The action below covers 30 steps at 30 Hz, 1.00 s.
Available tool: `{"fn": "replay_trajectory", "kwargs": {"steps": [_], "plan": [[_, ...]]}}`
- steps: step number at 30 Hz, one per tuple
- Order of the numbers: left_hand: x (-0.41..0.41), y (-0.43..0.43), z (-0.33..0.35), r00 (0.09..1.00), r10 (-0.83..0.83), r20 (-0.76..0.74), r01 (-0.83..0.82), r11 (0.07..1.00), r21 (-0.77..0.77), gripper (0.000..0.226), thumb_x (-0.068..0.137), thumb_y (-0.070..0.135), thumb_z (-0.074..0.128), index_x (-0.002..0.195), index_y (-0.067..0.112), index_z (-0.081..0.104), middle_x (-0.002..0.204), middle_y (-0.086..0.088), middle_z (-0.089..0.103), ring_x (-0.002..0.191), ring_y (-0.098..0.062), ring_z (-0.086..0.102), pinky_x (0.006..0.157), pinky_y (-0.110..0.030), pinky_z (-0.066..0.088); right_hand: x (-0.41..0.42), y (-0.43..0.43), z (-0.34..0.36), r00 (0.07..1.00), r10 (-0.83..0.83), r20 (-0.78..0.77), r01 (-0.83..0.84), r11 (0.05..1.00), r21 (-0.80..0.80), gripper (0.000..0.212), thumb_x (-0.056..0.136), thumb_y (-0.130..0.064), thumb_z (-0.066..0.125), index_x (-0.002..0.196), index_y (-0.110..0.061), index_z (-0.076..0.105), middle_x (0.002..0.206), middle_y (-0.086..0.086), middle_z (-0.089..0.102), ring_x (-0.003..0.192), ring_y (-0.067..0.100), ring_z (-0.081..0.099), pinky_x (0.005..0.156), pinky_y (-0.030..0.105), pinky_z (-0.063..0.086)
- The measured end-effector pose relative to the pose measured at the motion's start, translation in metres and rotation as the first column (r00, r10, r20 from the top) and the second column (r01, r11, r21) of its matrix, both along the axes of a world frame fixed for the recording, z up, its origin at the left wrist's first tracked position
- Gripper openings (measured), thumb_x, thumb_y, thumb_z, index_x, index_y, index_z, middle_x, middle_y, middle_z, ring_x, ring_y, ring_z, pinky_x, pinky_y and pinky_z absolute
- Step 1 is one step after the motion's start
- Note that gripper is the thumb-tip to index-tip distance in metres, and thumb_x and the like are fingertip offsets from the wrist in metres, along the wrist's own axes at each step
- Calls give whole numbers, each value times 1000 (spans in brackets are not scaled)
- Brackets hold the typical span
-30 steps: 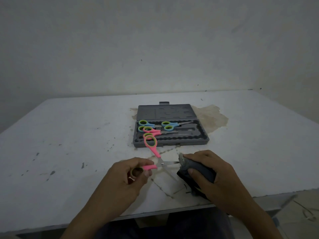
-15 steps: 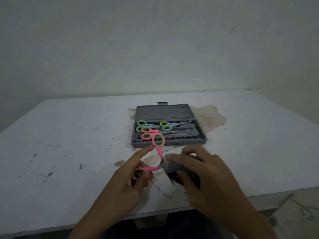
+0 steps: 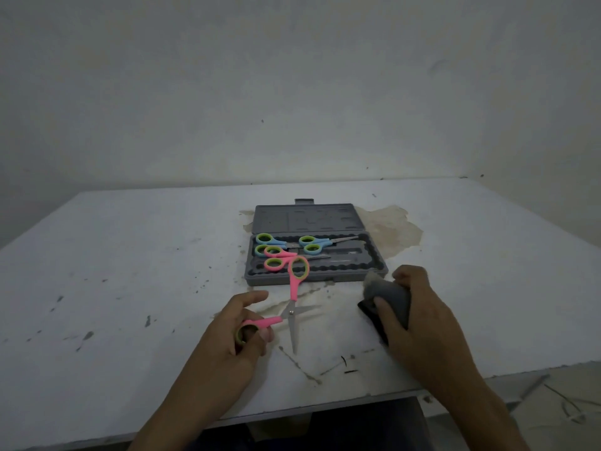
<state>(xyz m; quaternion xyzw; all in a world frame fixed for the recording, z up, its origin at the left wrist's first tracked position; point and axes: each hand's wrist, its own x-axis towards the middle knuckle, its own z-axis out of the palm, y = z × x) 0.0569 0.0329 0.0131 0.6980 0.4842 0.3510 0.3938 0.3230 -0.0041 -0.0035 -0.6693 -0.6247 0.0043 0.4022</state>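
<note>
My left hand (image 3: pixel 242 330) holds a pair of pink scissors (image 3: pixel 293 297) by one finger ring, with the blades spread wide open over the white table (image 3: pixel 130 288). The other pink ring points up toward the grey case (image 3: pixel 377 268). My right hand (image 3: pixel 413 307) grips a dark grey cloth (image 3: pixel 388 301) to the right of the scissors, apart from the blades.
The open grey case lies behind the hands and holds two blue scissors (image 3: pixel 313 244) and one pink pair (image 3: pixel 276 257). A brown stain (image 3: pixel 390 229) marks the table to the right of the case. The table's front edge runs just below my wrists.
My right hand with the cloth has moved right, off the blades. The scissors are now spread wider, both blades bare.
</note>
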Motion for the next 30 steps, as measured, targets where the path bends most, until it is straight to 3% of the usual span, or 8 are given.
{"fn": "replay_trajectory", "kwargs": {"steps": [5,9,15,18,21,25,27,30], "plan": [[9,3,1,998,-32,60,33,999,-23,40,95,0,54,119,33,53,79,11,69,62,-2,60,67,-26,46,8,-10,-15,975,-79,209,110,984,-143,70,73,-70,48,129,-28,40,110,-8,50,89,14,52,72,34,44],[18,5,1,996,-39,75,40,999,-12,37,94,1,55,116,31,55,75,9,69,57,-2,59,67,-29,47,11,-14,-9,977,-90,193,139,956,-258,91,65,-82,47,138,-33,24,112,-16,38,97,10,44,82,33,40],[27,6,0,993,-38,116,41,999,-21,35,93,0,57,113,28,57,74,4,70,56,-6,60,63,-30,47,15,-11,-2,987,-161,18,162,977,-140,41,72,-40,59,103,-25,37,79,-7,55,68,15,57,62,34,47],[28,6,0,991,-38,129,42,999,-27,34,93,0,58,112,27,58,74,3,70,55,-4,59,63,-32,47,35,-9,17,977,-188,-100,183,981,-55,39,81,-17,68,103,-25,36,77,-6,55,61,7,54,48,21,39],[28,6,1,991,-34,126,37,999,-22,32,92,2,58,112,27,58,77,2,71,55,-5,60,62,-31,48,54,-4,31,967,-230,-110,228,973,-36,50,83,-38,69,115,-29,32,93,1,60,70,11,58,55,27,47],[30,4,2,991,-42,128,44,999,-15,32,93,1,57,111,27,58,78,2,71,54,-5,60,58,-28,50,66,0,22,940,-245,239,339,760,-555,93,72,-87,34,141,-25,19,131,9,45,115,30,48,97,48,41],[32,4,1,990,-46,131,49,999,-20,32,93,1,57,111,27,58,78,1,71,54,-4,59,56,-28,50,72,-2,20,956,-255,146,292,776,-558,80,76,-84,17,122,-23,40,119,5,54,105,26,52,93,48,43],[32,3,0,991,-50,126,54,998,-25,33,93,0,56,111,27,57,77,1,71,55,-5,59,58,-31,50,79,-4,18,950,-292,112,309,827,-470,55,86,-69,27,93,-20,50,96,6,55,84,22,53,78,40,48]]}}
